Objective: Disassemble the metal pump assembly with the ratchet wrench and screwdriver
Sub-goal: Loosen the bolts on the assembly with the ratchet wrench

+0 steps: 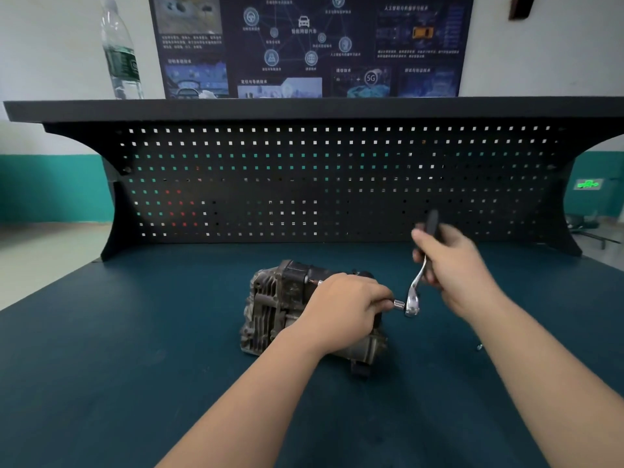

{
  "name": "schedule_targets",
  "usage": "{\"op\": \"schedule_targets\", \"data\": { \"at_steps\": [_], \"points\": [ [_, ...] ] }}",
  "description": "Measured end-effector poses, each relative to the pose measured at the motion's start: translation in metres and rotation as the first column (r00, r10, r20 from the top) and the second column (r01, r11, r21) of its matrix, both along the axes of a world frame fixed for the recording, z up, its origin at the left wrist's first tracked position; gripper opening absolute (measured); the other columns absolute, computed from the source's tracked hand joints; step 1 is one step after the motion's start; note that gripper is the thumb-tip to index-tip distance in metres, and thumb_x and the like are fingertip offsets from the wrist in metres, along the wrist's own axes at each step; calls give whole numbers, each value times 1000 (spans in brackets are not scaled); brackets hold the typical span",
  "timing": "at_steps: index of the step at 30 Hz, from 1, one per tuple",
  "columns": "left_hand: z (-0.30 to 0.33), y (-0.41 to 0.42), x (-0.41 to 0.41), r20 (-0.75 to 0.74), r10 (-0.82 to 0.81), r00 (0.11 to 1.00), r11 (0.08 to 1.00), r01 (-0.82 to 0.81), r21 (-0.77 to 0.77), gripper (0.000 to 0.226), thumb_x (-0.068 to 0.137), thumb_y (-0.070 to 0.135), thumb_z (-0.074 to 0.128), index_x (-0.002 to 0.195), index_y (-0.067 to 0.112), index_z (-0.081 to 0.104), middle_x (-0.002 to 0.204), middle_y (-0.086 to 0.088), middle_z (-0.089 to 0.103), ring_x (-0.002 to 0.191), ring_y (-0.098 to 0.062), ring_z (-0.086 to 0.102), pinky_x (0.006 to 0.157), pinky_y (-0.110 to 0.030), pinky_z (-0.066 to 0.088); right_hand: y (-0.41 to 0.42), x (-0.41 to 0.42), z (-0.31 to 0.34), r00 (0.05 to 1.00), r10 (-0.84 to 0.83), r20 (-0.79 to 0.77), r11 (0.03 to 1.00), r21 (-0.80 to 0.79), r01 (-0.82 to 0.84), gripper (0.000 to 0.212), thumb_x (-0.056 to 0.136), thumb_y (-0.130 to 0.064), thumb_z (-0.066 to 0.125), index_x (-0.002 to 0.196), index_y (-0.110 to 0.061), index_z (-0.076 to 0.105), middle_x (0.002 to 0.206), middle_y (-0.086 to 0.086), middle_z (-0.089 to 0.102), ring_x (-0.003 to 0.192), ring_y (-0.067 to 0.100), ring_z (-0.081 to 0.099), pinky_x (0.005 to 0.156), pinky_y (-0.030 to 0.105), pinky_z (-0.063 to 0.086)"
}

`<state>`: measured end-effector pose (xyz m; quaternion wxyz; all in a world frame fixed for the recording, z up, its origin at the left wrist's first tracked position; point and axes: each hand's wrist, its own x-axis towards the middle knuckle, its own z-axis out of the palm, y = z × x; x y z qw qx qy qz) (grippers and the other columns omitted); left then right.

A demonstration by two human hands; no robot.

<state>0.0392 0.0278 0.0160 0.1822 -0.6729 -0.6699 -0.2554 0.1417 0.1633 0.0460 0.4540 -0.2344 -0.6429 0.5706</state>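
Our left hand [347,304] lies over the top of the metal pump assembly [287,305] on the table [135,366], fingers curled round the extension bar by the socket [399,304]. Our right hand [449,261], just right & behind, grips the ratchet wrench [416,288] handle, head down at the socket. Small screw [479,347] lies right of our right forearm.

There were two hands, a left [344,307] and a right [452,261]. One pump [275,305], one ratchet [417,288], one bottle [121,52], one poster [310,45], one pegboard [337,184] and one small bolt [479,347] showed.
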Motion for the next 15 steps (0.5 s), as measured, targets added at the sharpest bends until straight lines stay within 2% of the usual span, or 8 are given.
{"op": "schedule_targets", "data": {
  "at_steps": [2, 3, 4, 7, 9, 13, 15],
  "points": [
    [1, 1, 0, 5, 12, 1000, 1000, -12, 11, 22, 95, 26, 50, 98, 16, 69, 87, 0, 66, 87, -23, 57, 71, -32, 35, -2, 6, 5, 999, 2, -38, 985, 170, 5, 5, 94, -25, 58, 98, -25, 59, 55, -6, 58, 34, 2, 39, 35, 15, 31],
    [0, 1, 0, 6, 11, 1000, 1000, -11, 12, 22, 95, 26, 50, 99, 16, 69, 87, 0, 66, 87, -22, 57, 72, -32, 35, -3, 7, 2, 999, -21, -39, 983, 180, 28, 3, 94, -27, 57, 96, -26, 59, 55, -6, 58, 35, 3, 39, 36, 15, 32],
    [-1, 1, -1, 7, 8, 1000, 1000, -8, 11, 22, 95, 26, 50, 99, 17, 69, 86, 0, 66, 87, -22, 57, 72, -31, 35, -3, 7, -4, 998, -56, -27, 989, 138, 59, 6, 95, -28, 56, 92, -23, 59, 56, -5, 58, 34, 4, 38, 35, 15, 30],
    [-4, 1, -1, 5, 8, 1000, 1000, -8, -1, 22, 94, 28, 50, 98, 18, 69, 86, 1, 66, 86, -19, 56, 70, -27, 31, -6, 4, -26, 999, -37, 34, 977, -209, 43, 26, 97, -35, 52, 86, -12, 59, 57, 2, 54, 29, 6, 35, 32, 13, 22],
    [-3, 2, 1, 17, 9, 1000, 1000, -9, -2, 22, 95, 29, 50, 97, 18, 69, 86, 2, 66, 85, -19, 56, 70, -27, 31, -7, 0, -25, 995, -8, 95, 957, -289, 36, 35, 97, -39, 50, 87, -8, 60, 54, 2, 52, 27, 6, 35, 31, 12, 23],
    [4, 0, 3, 146, -55, 988, 995, 42, 91, 15, 90, 29, 58, 98, 18, 65, 89, 5, 65, 85, -13, 52, 71, -22, 31, -7, -9, 1, 987, -68, 142, 985, -146, 89, 34, 98, -36, 47, 83, -7, 59, 54, 4, 50, 26, 4, 36, 30, 15, 27],
    [4, -2, 1, 147, -91, 985, 985, 68, 159, 15, 87, 27, 63, 98, 17, 65, 89, 5, 63, 85, -11, 47, 75, -22, 32, -7, -11, 9, 982, -113, 154, 991, -54, 122, 34, 98, -35, 48, 81, -8, 59, 50, 3, 50, 26, 4, 38, 33, 18, 30]
  ]
}}
